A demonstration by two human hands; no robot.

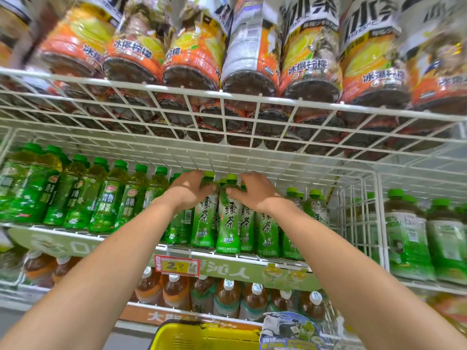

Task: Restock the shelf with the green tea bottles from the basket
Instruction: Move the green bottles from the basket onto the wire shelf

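Several green tea bottles with green caps stand in rows on the white wire shelf [262, 261] at mid height. My left hand [188, 190] curls round the neck of a green tea bottle [203, 223] in the front row. My right hand [254, 192] pinches the neck of the neighbouring front green tea bottle [228, 223], fingers bent over its shoulder. Both bottles stand upright on the shelf among others of the same kind. The yellow basket [202, 335] shows at the bottom edge; its contents are hidden.
Left of my hands stand several greener plum tea bottles [106, 198]. A wire shelf [227, 102] overhead carries orange lemon tea bottles. A wire divider [358, 213] at the right fences off larger bottles. Brown tea bottles [227, 296] fill the lower shelf, under a price tag [177, 266].
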